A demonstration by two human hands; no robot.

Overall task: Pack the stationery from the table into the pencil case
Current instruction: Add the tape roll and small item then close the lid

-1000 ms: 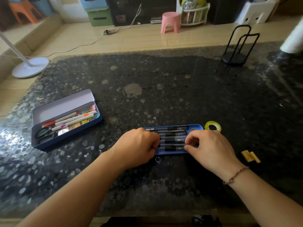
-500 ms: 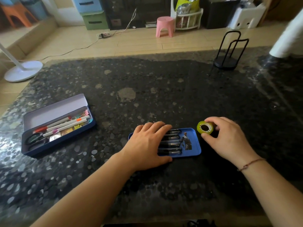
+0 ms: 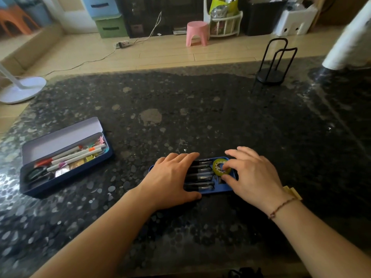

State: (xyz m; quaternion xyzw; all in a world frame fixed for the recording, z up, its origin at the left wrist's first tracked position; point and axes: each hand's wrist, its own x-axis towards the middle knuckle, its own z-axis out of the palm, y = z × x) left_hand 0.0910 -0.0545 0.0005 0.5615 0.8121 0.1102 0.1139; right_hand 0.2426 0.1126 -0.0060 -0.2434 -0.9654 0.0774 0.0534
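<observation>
A flat blue tray (image 3: pixel 224 190) lies near the table's front edge with several black pens (image 3: pixel 199 173) side by side in it. My left hand (image 3: pixel 172 178) rests flat over the pens' left ends, fingers spread. My right hand (image 3: pixel 253 177) pinches a yellow-green tape roll (image 3: pixel 217 167) with thumb and fingers, and the roll sits tilted at the tray's right end. An open blue pencil case (image 3: pixel 66 180) stands at the left, holding markers (image 3: pixel 76 155), scissors (image 3: pixel 36 173) and clips. Two small yellow pieces (image 3: pixel 292 192) lie just right of my right wrist.
A black wire stand (image 3: pixel 271 75) stands at the table's far right. A white roll (image 3: pixel 349 45) juts in at the upper right corner. Beyond the far edge are the floor, a pink stool (image 3: pixel 196 33) and a white fan base (image 3: pixel 22 89).
My right hand took the tape roll from the table beside the tray and carried it left onto the tray's right end. My left hand slid over the pens and lies flat on them.
</observation>
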